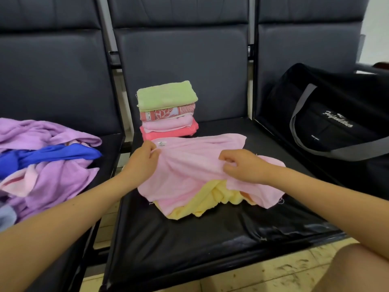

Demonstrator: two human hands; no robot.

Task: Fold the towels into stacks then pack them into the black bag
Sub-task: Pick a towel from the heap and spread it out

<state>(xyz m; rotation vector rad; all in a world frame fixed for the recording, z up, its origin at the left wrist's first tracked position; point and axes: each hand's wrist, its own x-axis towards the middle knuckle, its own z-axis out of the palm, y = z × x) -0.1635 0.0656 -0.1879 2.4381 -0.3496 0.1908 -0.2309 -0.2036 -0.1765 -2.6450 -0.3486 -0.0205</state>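
Both the left hand (pixel 145 153) and right hand (pixel 242 165) pinch a pink towel (pixel 189 165) spread over a yellow towel (pixel 202 203) on the middle seat (pixel 189 239).

Folded stack (pixel 167 110) behind spread towel (pixel 195 165); bag (pixel 328 114) right, heap (pixel 46 161) left

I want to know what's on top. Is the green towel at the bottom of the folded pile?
No, the green towel lies on top of the folded stack, and the coral pink towel is at the bottom.
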